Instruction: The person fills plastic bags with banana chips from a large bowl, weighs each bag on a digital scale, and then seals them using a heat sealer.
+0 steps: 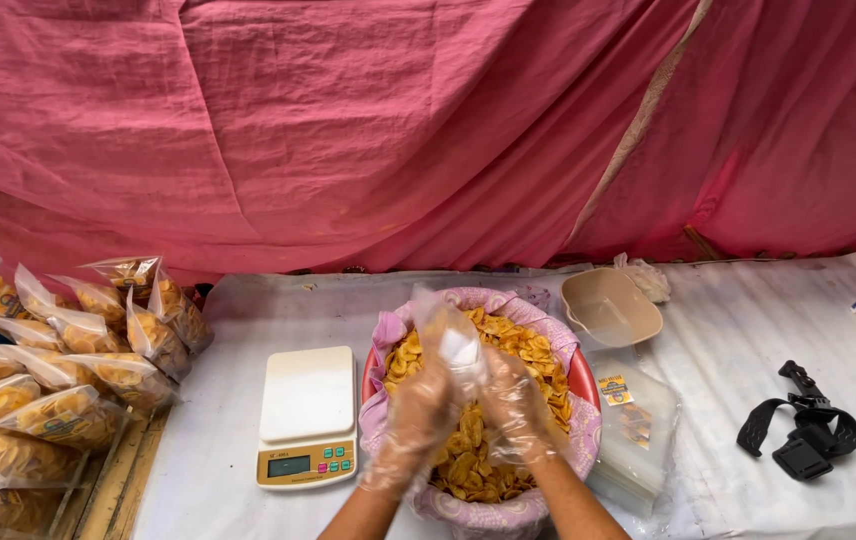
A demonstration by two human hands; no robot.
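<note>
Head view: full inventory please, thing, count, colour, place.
Round basin of yellow chips: one, red rim, pink cloth lining, centre, under both hands.
Clear plastic bag: one, transparent, held over the basin.
Digital kitchen scale: one, white and cream, left of the basin.
Sealed bags of chips: many, clear with yellow contents, stacked far left.
Shallow plastic scoop bowl: one, beige, behind the basin to the right.
Stack of empty clear bags: one stack, right of the basin.
Strap with buckle: one, black, far right.
Hanging cloth: pink, backdrop.
Left hand: clear glove, on the bag.
Right hand: clear glove, on the bag.
</note>
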